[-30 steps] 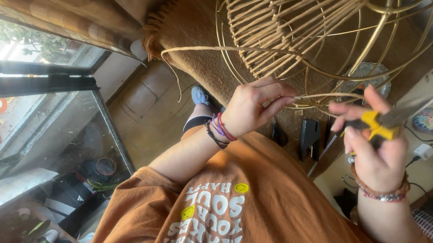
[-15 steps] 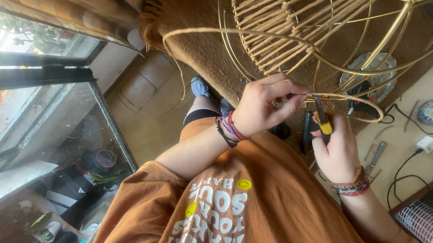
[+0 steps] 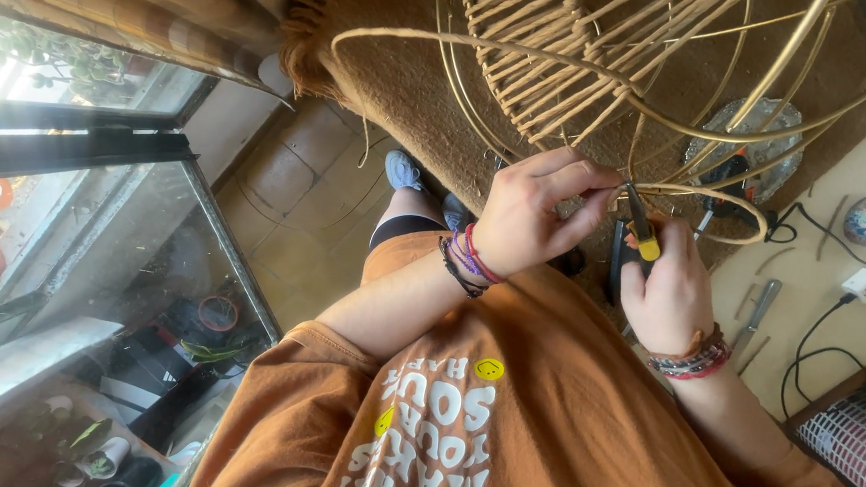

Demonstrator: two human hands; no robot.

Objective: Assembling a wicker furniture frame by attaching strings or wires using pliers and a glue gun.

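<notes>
Under the gold wire frame (image 3: 760, 133), the left hand (image 3: 530, 219) pinched a bent wire (image 3: 697, 192) tight. Just beside it, the right hand (image 3: 668, 293) gripped yellow-handled pliers (image 3: 642, 226) touching that wire, above the person's orange shirt (image 3: 502, 418).

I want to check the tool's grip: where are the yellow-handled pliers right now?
In the head view, right of centre, the pliers sit in the right hand, tips at the cane hoop beside the left hand's fingers.
</notes>
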